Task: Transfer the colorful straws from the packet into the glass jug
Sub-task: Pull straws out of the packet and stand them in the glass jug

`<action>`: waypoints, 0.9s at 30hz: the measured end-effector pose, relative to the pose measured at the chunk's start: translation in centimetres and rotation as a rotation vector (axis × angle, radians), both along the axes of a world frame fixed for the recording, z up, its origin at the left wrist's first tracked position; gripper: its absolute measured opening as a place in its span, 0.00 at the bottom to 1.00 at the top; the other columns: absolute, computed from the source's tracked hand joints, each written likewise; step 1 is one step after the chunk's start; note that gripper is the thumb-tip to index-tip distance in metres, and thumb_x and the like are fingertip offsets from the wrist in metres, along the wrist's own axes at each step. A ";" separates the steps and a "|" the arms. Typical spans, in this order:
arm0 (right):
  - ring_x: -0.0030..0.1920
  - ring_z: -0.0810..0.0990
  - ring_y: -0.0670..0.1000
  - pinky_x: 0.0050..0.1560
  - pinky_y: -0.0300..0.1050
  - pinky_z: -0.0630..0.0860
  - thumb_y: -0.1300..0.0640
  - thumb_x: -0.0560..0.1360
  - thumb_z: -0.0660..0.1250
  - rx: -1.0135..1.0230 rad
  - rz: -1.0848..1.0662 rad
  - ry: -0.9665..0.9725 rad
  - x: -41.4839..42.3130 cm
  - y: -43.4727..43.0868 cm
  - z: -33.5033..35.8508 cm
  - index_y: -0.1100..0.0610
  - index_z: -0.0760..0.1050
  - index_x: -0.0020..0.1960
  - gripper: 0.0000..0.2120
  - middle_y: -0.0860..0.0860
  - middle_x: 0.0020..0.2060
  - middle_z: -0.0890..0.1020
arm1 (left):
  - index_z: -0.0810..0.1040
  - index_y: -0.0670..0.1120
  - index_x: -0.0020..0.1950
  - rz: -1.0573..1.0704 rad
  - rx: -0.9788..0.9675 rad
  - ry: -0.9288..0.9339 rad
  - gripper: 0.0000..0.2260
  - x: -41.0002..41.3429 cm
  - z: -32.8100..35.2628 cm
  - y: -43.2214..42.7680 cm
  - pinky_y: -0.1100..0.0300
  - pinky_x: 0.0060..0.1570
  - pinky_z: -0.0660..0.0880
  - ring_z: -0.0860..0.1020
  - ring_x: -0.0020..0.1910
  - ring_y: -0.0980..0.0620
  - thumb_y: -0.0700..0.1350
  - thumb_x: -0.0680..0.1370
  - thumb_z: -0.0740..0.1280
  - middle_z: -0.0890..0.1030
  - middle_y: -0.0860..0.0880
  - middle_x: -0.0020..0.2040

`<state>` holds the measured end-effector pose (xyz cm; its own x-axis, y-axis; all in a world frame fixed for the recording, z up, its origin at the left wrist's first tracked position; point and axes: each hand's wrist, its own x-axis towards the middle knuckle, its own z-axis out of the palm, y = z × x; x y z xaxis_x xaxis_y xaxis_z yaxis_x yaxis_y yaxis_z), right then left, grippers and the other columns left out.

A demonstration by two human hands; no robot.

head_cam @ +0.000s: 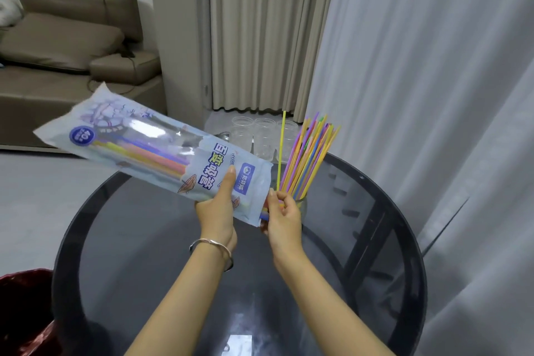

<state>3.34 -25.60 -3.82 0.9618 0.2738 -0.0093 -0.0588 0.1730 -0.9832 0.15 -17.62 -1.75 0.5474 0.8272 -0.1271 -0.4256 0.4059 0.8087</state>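
Note:
My left hand (pixel 217 211) grips a long pale blue straw packet (pixel 150 147) near its open lower end, holding it tilted up to the left above the table. Several colorful straws (pixel 156 153) still lie inside it. My right hand (pixel 281 218) pinches the straw ends poking out of the packet's mouth. Just behind that hand stands the glass jug (pixel 302 205), mostly hidden, with a fan of several colorful straws (pixel 310 153) standing in it and one yellow straw upright.
A round dark glass table (pixel 361 240) carries the jug. Several clear plastic cups (pixel 264 136) stand at its far edge. A red bag (pixel 23 312) sits at the lower left, a brown sofa (pixel 66 46) at the back left, and curtains (pixel 419 81) hang on the right.

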 end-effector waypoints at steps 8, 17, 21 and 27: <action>0.24 0.66 0.44 0.24 0.34 0.66 0.52 0.77 0.64 -0.038 -0.153 -0.249 2.9 -3.1 2.2 0.58 0.71 0.39 0.12 0.50 0.25 0.69 | 0.74 0.49 0.61 -0.082 -0.395 -0.087 0.13 -0.3 -1.0 1.7 0.56 0.46 0.78 0.79 0.42 0.54 0.44 0.77 0.67 0.81 0.48 0.55; 0.20 0.69 0.43 0.20 0.33 0.66 0.50 0.74 0.69 0.089 -0.089 0.048 2.9 -3.4 2.1 0.56 0.77 0.41 0.09 0.47 0.21 0.74 | 0.71 0.46 0.69 -0.166 -0.424 -0.079 0.19 0.7 -1.6 -0.3 0.48 0.54 0.75 0.79 0.45 0.50 0.43 0.78 0.65 0.76 0.44 0.66; 0.21 0.71 0.42 0.22 0.32 0.69 0.50 0.75 0.67 -0.014 -0.011 0.040 2.6 -2.9 2.3 0.53 0.80 0.36 0.12 0.45 0.20 0.76 | 0.71 0.47 0.69 -0.145 -0.422 -0.068 0.19 0.6 -1.7 -0.4 0.51 0.48 0.78 0.79 0.44 0.51 0.43 0.78 0.65 0.77 0.44 0.65; 0.23 0.76 0.44 0.22 0.33 0.71 0.52 0.77 0.64 -0.004 -0.101 0.004 3.4 -4.3 3.4 0.54 0.82 0.36 0.14 0.48 0.22 0.79 | 0.73 0.49 0.60 -0.134 -0.427 -0.081 0.12 0.4 -1.4 0.1 0.57 0.34 0.81 0.80 0.43 0.52 0.44 0.77 0.66 0.81 0.48 0.55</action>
<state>6.72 -29.91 -0.39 0.9843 0.1757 -0.0144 -0.0454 0.1738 -0.9837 0.50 -17.55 -3.13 0.6686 0.6310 -0.3936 -0.4015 0.7517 0.5231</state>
